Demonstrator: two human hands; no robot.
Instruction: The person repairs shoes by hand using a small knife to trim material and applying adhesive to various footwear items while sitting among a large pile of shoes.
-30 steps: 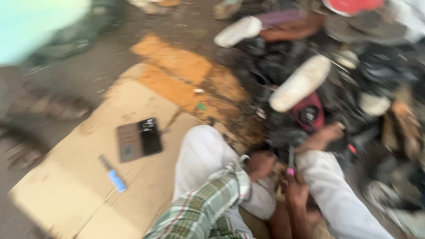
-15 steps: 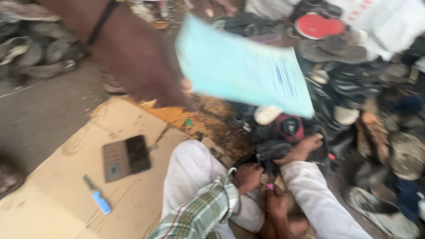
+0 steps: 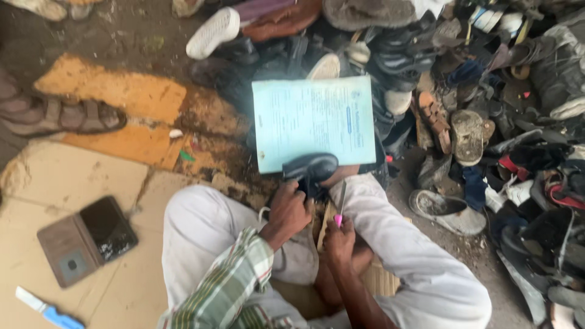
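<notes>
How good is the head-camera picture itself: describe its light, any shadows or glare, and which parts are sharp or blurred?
Head view: soft, even daylight, no hard shadows; slight glare whitens the pale blue paper; the left hand on the black shoe and the right hand are fairly sharp; the shoe pile looks smeared towards the right edge.

Paper sheet (image 3: 313,122) hides the black shoe's (image 3: 312,166) toe, seemingly.

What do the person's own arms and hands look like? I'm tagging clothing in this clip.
The left arm wears a rolled plaid sleeve in green, white and red. The right forearm is bare. Both hands, left hand and right hand, are bare, with no gloves visible.
</notes>
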